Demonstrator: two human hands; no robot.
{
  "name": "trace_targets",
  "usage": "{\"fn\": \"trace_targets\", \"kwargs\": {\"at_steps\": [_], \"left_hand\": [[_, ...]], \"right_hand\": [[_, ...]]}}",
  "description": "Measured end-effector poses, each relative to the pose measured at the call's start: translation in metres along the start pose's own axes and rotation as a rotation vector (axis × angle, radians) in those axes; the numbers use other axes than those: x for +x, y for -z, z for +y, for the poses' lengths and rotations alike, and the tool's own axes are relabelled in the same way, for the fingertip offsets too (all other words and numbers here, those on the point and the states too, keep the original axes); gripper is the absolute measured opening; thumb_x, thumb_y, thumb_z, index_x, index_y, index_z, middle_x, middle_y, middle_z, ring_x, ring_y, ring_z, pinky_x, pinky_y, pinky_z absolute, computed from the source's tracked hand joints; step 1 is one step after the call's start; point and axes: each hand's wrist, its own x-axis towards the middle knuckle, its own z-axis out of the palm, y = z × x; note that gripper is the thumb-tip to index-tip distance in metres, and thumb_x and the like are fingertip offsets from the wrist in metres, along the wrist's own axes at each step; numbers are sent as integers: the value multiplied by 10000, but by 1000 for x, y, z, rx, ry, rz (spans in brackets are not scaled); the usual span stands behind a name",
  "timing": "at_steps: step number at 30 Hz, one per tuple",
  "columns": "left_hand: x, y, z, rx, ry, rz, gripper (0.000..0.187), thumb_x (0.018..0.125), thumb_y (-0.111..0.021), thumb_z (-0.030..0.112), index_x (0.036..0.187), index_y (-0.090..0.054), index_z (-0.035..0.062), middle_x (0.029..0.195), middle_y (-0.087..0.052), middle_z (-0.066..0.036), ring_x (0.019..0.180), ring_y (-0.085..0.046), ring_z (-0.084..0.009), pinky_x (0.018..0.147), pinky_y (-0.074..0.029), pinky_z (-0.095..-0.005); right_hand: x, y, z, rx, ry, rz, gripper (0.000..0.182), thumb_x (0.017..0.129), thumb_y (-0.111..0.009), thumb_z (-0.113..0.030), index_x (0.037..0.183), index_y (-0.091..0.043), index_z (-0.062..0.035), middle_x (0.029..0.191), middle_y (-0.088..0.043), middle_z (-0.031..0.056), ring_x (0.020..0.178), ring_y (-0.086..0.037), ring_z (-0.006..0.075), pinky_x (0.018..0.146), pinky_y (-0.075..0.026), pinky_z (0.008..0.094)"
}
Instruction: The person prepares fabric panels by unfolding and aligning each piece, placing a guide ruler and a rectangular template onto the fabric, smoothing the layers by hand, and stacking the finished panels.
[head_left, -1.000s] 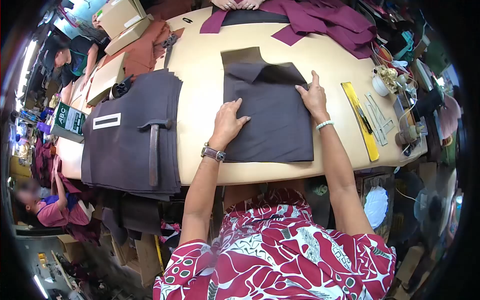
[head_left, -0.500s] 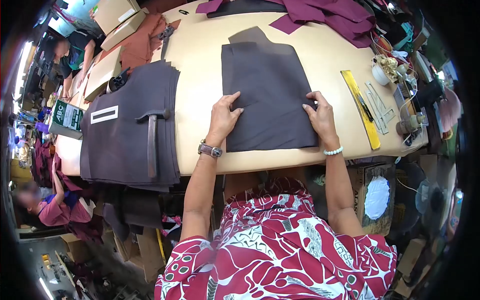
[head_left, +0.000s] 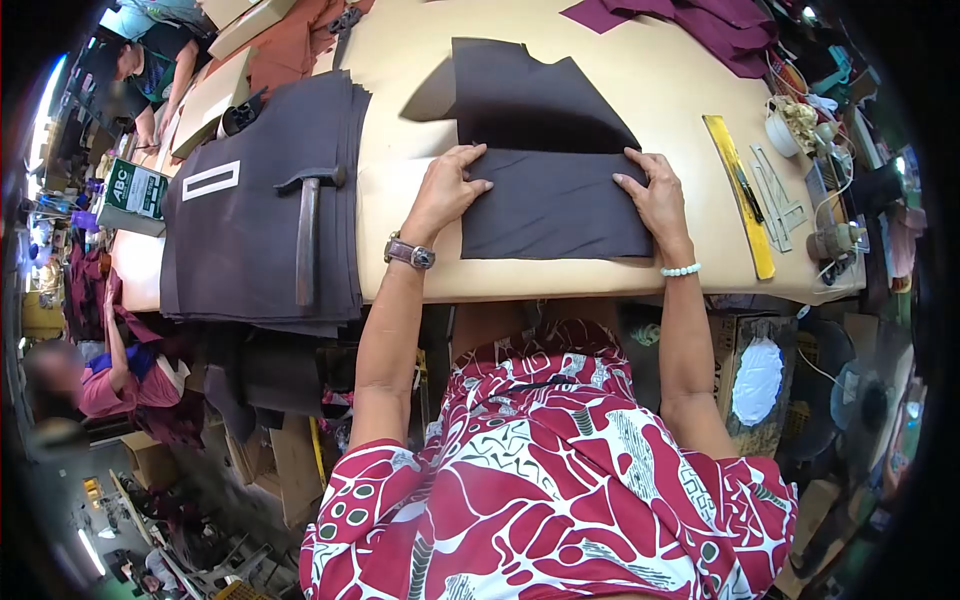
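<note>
Under both hands' fingers [head_left: 470, 160], seemingly: fabric [head_left: 555, 205]

maroon cloth [head_left: 700, 20] cut by top edge; bystander's face [head_left: 50, 372] blurred

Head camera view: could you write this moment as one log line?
left hand: flat on dark grey cut fabric piece | right hand: pressing its right edge | fabric: far part lifted | steel hammer: on grey fabric stack

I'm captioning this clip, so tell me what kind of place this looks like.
Most likely a garment cutting workshop. Both hands press a dark cut fabric piece on a wide cutting table, a stack of identical cut panels lies weighted by a hammer, and a yellow ruler lies nearby.
</note>
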Motion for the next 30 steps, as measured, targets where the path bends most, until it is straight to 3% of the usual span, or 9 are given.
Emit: {"fn": "trace_targets", "kwargs": {"at_steps": [6, 9, 11, 15, 18, 20, 25, 28, 30], "left_hand": [[-1, 3, 8, -15, 123, -29, 539, 682, -728, 59, 1195, -578, -13, 1036, -615, -135, 693, -523, -158, 679, -465, -284], [0, -1, 0, 52, 13, 24, 525, 686, -737, 79, 1182, -586, -3, 1027, -610, -147, 741, -566, -198, 706, -476, -312], [-3, -4, 3, 287, -58, 116, 506, 693, -740, 97, 1169, -593, 11, 1055, -595, -150, 827, -579, -235, 756, -477, -339], [-13, -33, 61, 687, -150, 307, 371, 720, -706, 100, 1081, -627, 67, 1114, -550, -126, 976, -540, -293, 811, -448, -398], [-8, -86, 85, 424, -419, 328, 290, 757, -659, 86, 1043, -627, 46, 1092, -580, -142, 975, -564, -293, 836, -458, -385], [-9, -120, 99, 257, -439, 242, 363, 776, -647, 97, 1108, -572, -28, 1145, -571, -176, 1046, -551, -324, 921, -434, -394], [-21, -160, 92, 288, -349, 42, 688, 868, -561, 266, 1384, -256, -72, 1429, -297, -245, 1334, -283, -377, 1070, -235, -531], [-21, -155, 100, 350, -302, -35, 787, 856, -529, 439, 1389, -257, -72, 1451, -261, -240, 1363, -218, -368, 1069, -189, -575], [-21, -156, 101, 399, -297, -44, 790, 853, -523, 468, 1376, -288, -74, 1454, -259, -236, 1363, -220, -363, 1075, -190, -562]], "right_hand": [[1, -4, 6, -34, 29, 17, 399, 744, -728, -196, 1109, -637, -63, 1051, -597, 137, 955, -596, 299, 829, -484, 370], [0, -6, 4, -73, 23, 25, 403, 741, -728, -206, 1107, -636, -66, 1052, -590, 131, 954, -595, 300, 825, -485, 372], [-2, -6, 1, -76, 34, 27, 404, 742, -727, -212, 1107, -634, -65, 1051, -587, 126, 953, -594, 301, 823, -486, 372], [-3, -6, 4, -85, 49, 37, 398, 750, -719, -209, 1110, -633, -62, 1062, -579, 119, 953, -594, 300, 819, -487, 374], [-4, -7, 4, -74, 34, 34, 386, 756, -709, -201, 1110, -635, -67, 1074, -573, 120, 953, -594, 302, 815, -489, 377], [-4, -8, 3, -65, 21, 33, 395, 744, -711, -155, 1117, -629, -54, 1066, -576, 129, 967, -585, 303, 837, -479, 364], [-7, -12, 9, -21, 39, 69, 369, 747, -674, -76, 1110, -623, -42, 1082, -562, 166, 991, -578, 335, 854, -477, 358], [-19, 3, 5, 34, 156, 166, 369, 782, -629, -78, 1144, -585, -24, 1190, -516, 180, 1010, -560, 343, 862, -466, 382], [-37, 21, 2, 26, 249, 140, 364, 808, -587, -62, 1169, -567, -24, 1207, -516, 176, 1015, -552, 324, 881, -442, 394]]}}
